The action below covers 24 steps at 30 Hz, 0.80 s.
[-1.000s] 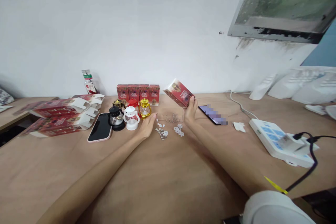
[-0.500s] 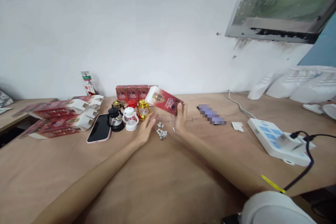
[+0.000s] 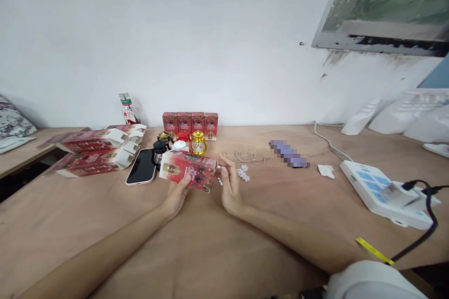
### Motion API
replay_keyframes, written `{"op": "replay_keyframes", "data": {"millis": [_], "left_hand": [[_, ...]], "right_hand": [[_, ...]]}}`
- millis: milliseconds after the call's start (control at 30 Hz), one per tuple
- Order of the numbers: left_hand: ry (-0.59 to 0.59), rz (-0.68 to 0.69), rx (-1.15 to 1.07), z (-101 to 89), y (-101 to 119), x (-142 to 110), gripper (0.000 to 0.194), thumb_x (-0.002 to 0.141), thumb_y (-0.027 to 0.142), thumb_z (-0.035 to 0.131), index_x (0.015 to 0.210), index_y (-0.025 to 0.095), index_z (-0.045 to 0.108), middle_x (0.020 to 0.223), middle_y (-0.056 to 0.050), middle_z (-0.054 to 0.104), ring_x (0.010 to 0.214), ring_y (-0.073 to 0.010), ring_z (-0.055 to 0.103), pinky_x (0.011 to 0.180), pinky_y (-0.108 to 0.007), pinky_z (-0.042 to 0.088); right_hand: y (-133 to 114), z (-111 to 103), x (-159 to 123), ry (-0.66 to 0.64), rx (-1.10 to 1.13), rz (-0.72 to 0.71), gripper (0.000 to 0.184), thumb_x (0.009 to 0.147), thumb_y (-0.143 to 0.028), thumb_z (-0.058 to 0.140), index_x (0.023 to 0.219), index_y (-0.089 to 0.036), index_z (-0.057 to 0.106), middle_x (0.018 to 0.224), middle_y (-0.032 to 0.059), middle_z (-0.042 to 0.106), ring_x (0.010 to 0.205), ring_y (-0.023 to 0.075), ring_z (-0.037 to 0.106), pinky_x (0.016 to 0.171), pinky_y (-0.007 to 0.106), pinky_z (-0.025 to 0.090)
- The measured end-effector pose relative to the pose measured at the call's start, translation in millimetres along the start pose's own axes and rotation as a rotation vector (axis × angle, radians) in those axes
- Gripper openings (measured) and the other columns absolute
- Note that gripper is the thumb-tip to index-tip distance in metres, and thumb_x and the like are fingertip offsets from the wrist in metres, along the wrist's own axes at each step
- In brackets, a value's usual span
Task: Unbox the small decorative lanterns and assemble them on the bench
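Note:
My left hand [image 3: 177, 196] grips a red printed carton [image 3: 196, 173] from below, its thumb across the front face. The carton is tilted, its pale end toward the left. Beside the carton's right end is my right hand [image 3: 231, 189], fingers extended and thumb apart; whether the fingertips touch the end cannot be made out. Just behind the carton stand small lanterns: a gold one [image 3: 199, 144], a black one [image 3: 161, 149], a white one [image 3: 180, 145] and a red one [image 3: 183, 136], partly hidden. Small white pieces [image 3: 243, 173] lie close to my right hand.
Several closed red boxes [image 3: 177, 121] stand in a row against the wall. Open cartons [image 3: 94, 161] are stacked left, beside a phone [image 3: 141, 167]. Thin wire pieces [image 3: 245, 156], a blurred purple packet [image 3: 289, 153] and a power strip [image 3: 382, 191] with cables lie to the right.
The carton has moved from my right hand to my left hand, coming lower, nearer and to the left. My right hand has let go and sits at its right end.

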<state>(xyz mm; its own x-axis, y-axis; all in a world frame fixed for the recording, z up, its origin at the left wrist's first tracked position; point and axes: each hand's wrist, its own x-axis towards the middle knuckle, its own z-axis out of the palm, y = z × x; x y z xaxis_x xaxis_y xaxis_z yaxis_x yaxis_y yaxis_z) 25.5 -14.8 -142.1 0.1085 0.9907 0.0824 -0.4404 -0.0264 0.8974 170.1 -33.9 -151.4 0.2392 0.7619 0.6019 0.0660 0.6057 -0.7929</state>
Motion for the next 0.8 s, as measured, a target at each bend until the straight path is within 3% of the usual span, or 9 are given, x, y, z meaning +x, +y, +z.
{"op": "replay_keyframes", "data": {"millis": [67,233,467,667,800], "left_hand": [[0.012,-0.022,-0.027,-1.5,2.7,-2.8,0.066,0.047,0.050,0.081,0.103,0.022,0.061,0.107,-0.005,0.068,0.108,-0.0283,0.058,0.095,-0.041,0.046],[0.000,0.014,-0.044,0.2,5.1,-3.4,0.068,0.049,0.049,0.081,0.107,0.020,0.060,0.114,-0.007,0.065,0.112,-0.0284,0.056,0.099,-0.042,0.043],[0.043,0.058,0.013,0.8,3.5,-1.4,0.063,0.051,0.046,0.080,0.105,0.019,0.061,0.116,-0.007,0.064,0.114,-0.0274,0.054,0.101,-0.041,0.041],[0.093,0.094,0.140,-2.8,0.9,-1.0,0.056,0.050,0.043,0.081,0.096,0.016,0.064,0.106,-0.008,0.067,0.109,-0.0284,0.056,0.102,-0.044,0.036],[0.095,0.108,0.160,-3.7,0.1,-0.4,0.055,0.049,0.044,0.081,0.093,0.016,0.064,0.100,-0.007,0.069,0.104,-0.0279,0.058,0.097,-0.041,0.041]], "right_hand": [[-1.1,-0.8,-0.5,-0.018,0.022,0.004,0.038,0.092,-0.045,0.037,0.123,-0.025,0.044,0.112,0.0073,0.061,0.105,0.0187,0.059,0.087,0.037,0.050],[-4.2,-1.7,-3.0,-0.158,0.053,-0.046,0.047,0.088,-0.038,0.049,0.131,-0.025,0.035,0.126,0.0101,0.054,0.113,0.0194,0.055,0.096,0.041,0.046],[-2.5,-2.1,-3.9,-0.188,0.041,0.024,0.050,0.084,-0.027,0.051,0.130,-0.023,0.033,0.128,0.0118,0.054,0.113,0.0190,0.056,0.098,0.040,0.045],[-2.8,-4.2,-3.2,-0.158,0.049,0.089,0.056,0.072,-0.016,0.056,0.123,-0.023,0.033,0.106,0.0082,0.064,0.090,0.0182,0.065,0.081,0.035,0.053],[1.0,-7.7,-1.4,-0.148,0.040,0.024,0.050,0.071,-0.013,0.051,0.118,-0.024,0.039,0.100,0.0053,0.064,0.086,0.0175,0.064,0.074,0.031,0.053]]}}
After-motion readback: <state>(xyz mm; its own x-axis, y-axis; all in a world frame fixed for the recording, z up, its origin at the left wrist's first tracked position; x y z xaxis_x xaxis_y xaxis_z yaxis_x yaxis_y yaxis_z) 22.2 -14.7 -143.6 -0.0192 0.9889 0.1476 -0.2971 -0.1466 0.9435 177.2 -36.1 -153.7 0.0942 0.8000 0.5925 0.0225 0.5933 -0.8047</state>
